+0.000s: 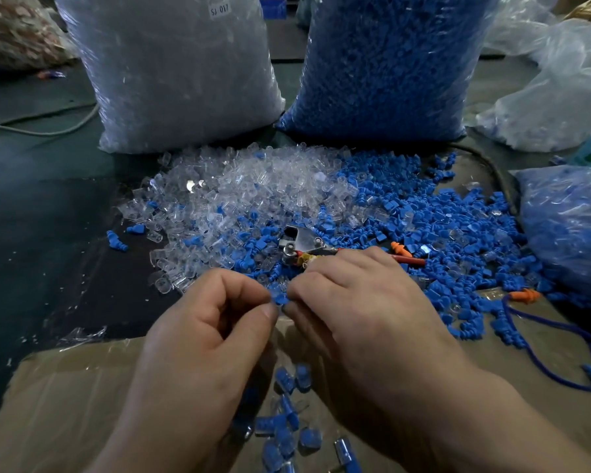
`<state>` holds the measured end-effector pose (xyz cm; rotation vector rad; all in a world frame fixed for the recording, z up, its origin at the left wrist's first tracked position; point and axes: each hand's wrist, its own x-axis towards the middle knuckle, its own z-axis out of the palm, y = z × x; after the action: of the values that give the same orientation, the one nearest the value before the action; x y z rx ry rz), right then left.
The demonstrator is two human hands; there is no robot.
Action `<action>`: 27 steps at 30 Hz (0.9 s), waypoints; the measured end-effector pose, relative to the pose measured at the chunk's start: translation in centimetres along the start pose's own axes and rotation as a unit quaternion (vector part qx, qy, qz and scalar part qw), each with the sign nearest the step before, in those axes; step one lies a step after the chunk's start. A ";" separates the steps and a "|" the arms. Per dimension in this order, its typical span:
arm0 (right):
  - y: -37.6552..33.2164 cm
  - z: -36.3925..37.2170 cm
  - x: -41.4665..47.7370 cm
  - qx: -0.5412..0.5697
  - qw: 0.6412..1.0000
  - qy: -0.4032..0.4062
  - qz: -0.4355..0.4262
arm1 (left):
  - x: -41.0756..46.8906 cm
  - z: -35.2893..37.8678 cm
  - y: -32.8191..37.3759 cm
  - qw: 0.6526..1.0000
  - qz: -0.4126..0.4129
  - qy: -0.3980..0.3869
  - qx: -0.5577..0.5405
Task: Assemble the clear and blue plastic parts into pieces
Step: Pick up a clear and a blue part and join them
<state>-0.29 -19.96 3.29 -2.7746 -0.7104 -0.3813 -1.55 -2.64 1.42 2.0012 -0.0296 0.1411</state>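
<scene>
Beyond blue part, pliers atop pile, clear bag, blue bag

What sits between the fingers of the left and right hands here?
In the head view, a small blue plastic part sits between the left hand and the right hand, pinched from both sides.

Clear parts are lying heaped at left and blue parts are spreading at right, mingling where they meet. A single blue part is sitting pinched between the left hand and right hand. Assembled pieces, blue inside clear, are lying scattered nearest the camera.
</scene>
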 end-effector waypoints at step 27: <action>-0.9 -3.0 0.0 0.585 0.718 -0.245 0.285 | -0.1 -0.9 -0.2 0.962 0.227 -0.094 -0.116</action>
<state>-1.30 -20.13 6.22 -1.6343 -0.0253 0.7301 -1.68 -1.71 1.60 1.7381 -0.6033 0.2279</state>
